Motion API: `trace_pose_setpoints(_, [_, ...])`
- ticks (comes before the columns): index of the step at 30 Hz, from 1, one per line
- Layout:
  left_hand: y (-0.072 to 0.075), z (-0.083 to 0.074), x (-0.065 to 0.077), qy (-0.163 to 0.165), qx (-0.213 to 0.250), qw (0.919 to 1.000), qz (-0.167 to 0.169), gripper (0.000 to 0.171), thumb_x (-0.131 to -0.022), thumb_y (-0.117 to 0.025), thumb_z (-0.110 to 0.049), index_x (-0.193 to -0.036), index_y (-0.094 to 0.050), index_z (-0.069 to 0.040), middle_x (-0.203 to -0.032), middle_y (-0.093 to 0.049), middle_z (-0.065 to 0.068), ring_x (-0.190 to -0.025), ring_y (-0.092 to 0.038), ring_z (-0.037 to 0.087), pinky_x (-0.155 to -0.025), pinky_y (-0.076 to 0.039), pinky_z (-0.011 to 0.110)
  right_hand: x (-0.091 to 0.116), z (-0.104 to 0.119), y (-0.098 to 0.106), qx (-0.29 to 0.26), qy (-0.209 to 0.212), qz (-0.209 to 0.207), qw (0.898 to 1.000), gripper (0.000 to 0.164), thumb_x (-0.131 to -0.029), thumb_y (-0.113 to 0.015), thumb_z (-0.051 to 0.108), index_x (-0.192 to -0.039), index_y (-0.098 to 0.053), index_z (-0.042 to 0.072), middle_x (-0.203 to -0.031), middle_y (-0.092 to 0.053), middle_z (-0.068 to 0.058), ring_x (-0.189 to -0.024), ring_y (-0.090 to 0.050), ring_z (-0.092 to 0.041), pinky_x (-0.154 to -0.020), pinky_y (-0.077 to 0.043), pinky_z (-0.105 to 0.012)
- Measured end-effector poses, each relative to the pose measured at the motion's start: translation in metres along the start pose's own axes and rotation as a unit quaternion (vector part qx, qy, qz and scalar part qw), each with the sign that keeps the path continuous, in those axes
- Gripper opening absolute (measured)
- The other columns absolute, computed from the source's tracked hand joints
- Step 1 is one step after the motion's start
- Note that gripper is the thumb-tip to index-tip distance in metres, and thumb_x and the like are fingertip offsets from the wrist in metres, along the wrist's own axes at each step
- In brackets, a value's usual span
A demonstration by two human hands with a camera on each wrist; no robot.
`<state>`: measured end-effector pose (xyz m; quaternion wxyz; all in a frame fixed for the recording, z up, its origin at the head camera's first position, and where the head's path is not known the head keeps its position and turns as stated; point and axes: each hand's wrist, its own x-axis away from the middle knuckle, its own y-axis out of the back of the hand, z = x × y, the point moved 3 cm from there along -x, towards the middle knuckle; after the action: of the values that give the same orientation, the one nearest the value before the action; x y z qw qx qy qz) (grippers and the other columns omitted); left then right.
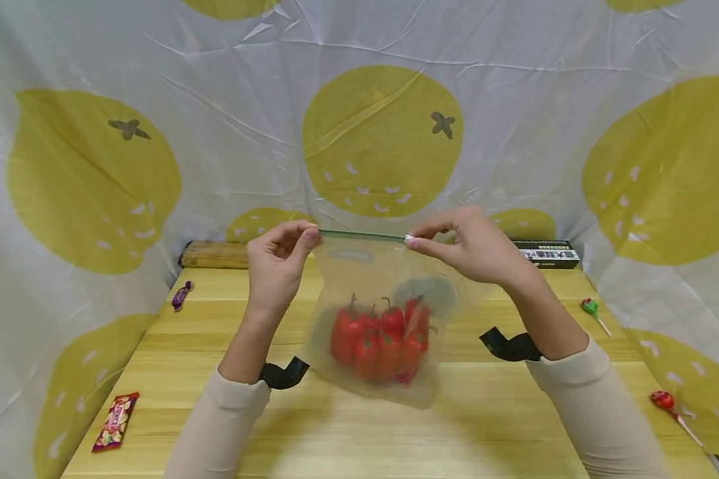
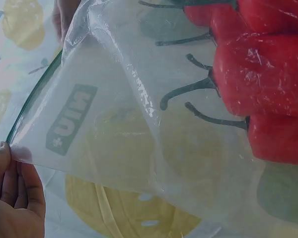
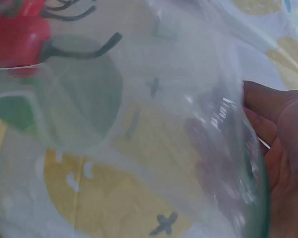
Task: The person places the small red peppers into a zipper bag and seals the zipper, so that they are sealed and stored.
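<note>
A clear slider zip bag (image 1: 371,273) hangs upright over the table, with several red peppers (image 1: 383,339) lying in its lower part. Its green zip edge (image 1: 362,235) is stretched between both hands. My left hand (image 1: 280,259) pinches the left end of that edge between thumb and fingertips. At the white slider (image 1: 409,239), my right hand (image 1: 476,246) pinches with thumb and forefinger. Behind the film in the left wrist view, the pepper stems (image 2: 188,94) point toward the zip. Right of the slider, the bag's top corner is partly hidden behind the right hand.
On the wooden table (image 1: 335,439), a purple wrapped candy (image 1: 182,296) and a red snack packet (image 1: 116,422) lie left. To the right are a green lollipop (image 1: 590,307) and a red lollipop (image 1: 663,400). A black box (image 1: 548,254) and a brown roll (image 1: 214,255) lie along the back, before a lemon-print curtain (image 1: 383,140).
</note>
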<state>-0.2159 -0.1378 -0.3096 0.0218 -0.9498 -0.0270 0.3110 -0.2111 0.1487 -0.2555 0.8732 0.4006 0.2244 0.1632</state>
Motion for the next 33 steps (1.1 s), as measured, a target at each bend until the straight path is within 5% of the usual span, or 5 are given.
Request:
trace_pose_setpoints(5, [0.015, 0.005, 0.001, 0.011, 0.030, 0.9992, -0.025, 0.015, -0.089, -0.069, -0.010, -0.097, -0.070, 0.004, -0.085, -0.072, 0.003, -0.081, -0.070, 0.018, -0.087, -0.056, 0.031, 0.016, -0.018, 0.020, 0.021, -0.007, -0.017, 1.000, 0.015, -0.090, -0.065, 0.047, -0.098, -0.073, 0.037, -0.092, -0.072, 0.016, -0.085, -0.064, -0.004, -0.070, -0.053, -0.032])
trace_pose_setpoints(11, [0.027, 0.013, 0.007, 0.028, 0.046, 0.9974, -0.048, 0.014, -0.090, -0.067, -0.009, -0.097, -0.069, 0.003, -0.086, -0.071, 0.004, -0.081, -0.069, 0.016, -0.076, -0.055, 0.022, 0.039, -0.040, 0.042, 0.024, -0.021, -0.043, 0.999, 0.009, -0.092, -0.066, 0.039, -0.098, -0.073, 0.037, -0.086, -0.072, 0.014, -0.078, -0.063, -0.007, -0.061, -0.051, -0.027])
trace_pose_setpoints(21, [0.018, 0.019, 0.012, 0.007, 0.061, 0.9970, -0.046, 0.012, -0.090, -0.067, -0.004, -0.096, -0.068, 0.007, -0.083, -0.071, 0.003, -0.079, -0.068, 0.016, -0.084, -0.056, 0.028, 0.046, -0.055, 0.040, 0.022, -0.031, -0.032, 0.999, 0.018, -0.091, -0.067, 0.037, -0.109, -0.069, 0.036, -0.104, -0.070, 0.014, -0.095, -0.064, -0.004, -0.074, -0.052, -0.021])
trace_pose_setpoints(26, [0.000, 0.017, 0.014, -0.012, 0.057, 0.9982, -0.017, 0.011, -0.089, -0.067, -0.002, -0.095, -0.069, 0.006, -0.085, -0.071, 0.001, -0.080, -0.068, 0.016, -0.083, -0.056, 0.028, 0.028, -0.036, 0.018, -0.009, 0.026, -0.022, 0.999, 0.034, -0.090, -0.069, 0.038, -0.123, -0.061, 0.036, -0.115, -0.068, 0.014, -0.107, -0.063, -0.003, -0.088, -0.051, -0.028])
trace_pose_setpoints(33, [-0.026, 0.019, 0.021, -0.013, 0.049, 0.9980, 0.037, 0.013, -0.088, -0.069, -0.004, -0.098, -0.071, 0.003, -0.084, -0.073, -0.003, -0.080, -0.068, 0.017, -0.078, -0.057, 0.026, -0.005, 0.006, -0.030, -0.035, 0.160, -0.040, 0.986, 0.026, -0.090, -0.070, 0.031, -0.115, -0.070, 0.025, -0.106, -0.071, 0.013, -0.093, -0.064, 0.000, -0.080, -0.053, -0.027])
